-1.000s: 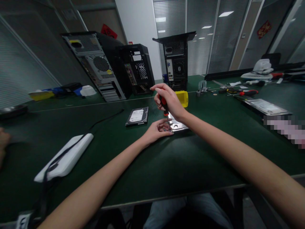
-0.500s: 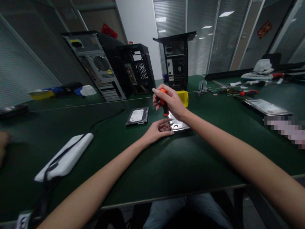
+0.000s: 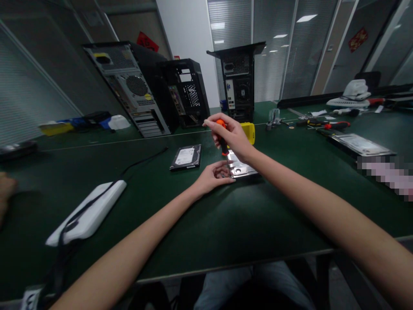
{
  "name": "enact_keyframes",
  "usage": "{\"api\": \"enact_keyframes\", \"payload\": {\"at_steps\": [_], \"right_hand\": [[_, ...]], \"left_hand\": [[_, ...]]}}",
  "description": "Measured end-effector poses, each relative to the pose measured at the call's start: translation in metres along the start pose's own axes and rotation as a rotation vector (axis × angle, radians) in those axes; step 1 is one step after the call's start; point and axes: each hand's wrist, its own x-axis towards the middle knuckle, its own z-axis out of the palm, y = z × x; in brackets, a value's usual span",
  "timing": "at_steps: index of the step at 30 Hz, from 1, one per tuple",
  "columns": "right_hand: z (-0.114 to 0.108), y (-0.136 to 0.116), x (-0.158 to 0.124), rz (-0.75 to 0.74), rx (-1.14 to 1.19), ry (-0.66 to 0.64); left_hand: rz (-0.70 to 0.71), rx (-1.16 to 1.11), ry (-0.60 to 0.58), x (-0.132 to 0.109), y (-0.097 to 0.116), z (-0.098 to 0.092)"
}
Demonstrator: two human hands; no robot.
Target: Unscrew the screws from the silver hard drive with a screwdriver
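Observation:
My right hand is closed around a screwdriver with an orange and black handle. The tool points down, its shaft over the left edge of a silver hard drive that lies on the green table. My right hand and wrist cover part of that drive. My left hand grips the drive's left edge, thumb along the front and fingers curled behind. A second hard drive, black with a white label, lies to the left. Behind my right hand stands a yellow object, partly covered.
Computer cases stand at the back, one behind my hands. A white power bank-like block with a black strap lies left. Another person's hand shows at the left edge. Right are another drive and pliers.
The fingers of my right hand have shifted slightly around the screwdriver handle, with the thumb and forefinger stretched further left. My left hand keeps its place. The other person's hand moved slightly inward.

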Motion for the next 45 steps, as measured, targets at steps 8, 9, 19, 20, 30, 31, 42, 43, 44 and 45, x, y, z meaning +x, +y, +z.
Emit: {"api": "enact_keyframes", "payload": {"at_steps": [8,9,19,20,30,31,42,43,44,45], "right_hand": [[0.0012,-0.0020,0.0019,0.004,-0.059,0.005],[0.0002,-0.0016,0.0022,0.012,-0.050,-0.003],[-0.0042,-0.0027,0.0019,-0.008,-0.087,-0.030],[-0.0039,-0.0031,0.0022,-0.010,-0.090,-0.033],[-0.0041,-0.0026,0.0020,-0.034,-0.132,0.024],[-0.0040,-0.0028,0.0016,-0.038,-0.135,0.024],[0.0001,-0.0032,0.0011,0.001,-0.016,-0.034],[0.0002,-0.0035,0.0008,0.013,0.002,-0.053],[0.0003,-0.0038,0.0005,0.027,0.017,-0.076],[0.0002,-0.0040,0.0002,0.038,0.028,-0.097]], "left_hand": [[0.004,0.005,0.017,0.0016,-0.0032,0.0002],[0.004,0.003,0.018,0.0019,-0.0041,0.0001],[0.006,0.016,0.005,0.0009,-0.0031,-0.0006],[0.005,0.019,0.006,0.0007,-0.0025,-0.0005],[0.013,0.026,-0.002,0.0005,0.0008,0.0000],[0.014,0.029,0.000,0.0003,0.0010,0.0001],[0.006,0.042,0.008,0.0005,-0.0014,0.0000],[0.005,0.044,0.009,0.0004,-0.0009,0.0000],[0.005,0.045,0.010,0.0003,-0.0002,0.0000],[0.004,0.046,0.008,0.0000,0.0006,0.0001]]}}
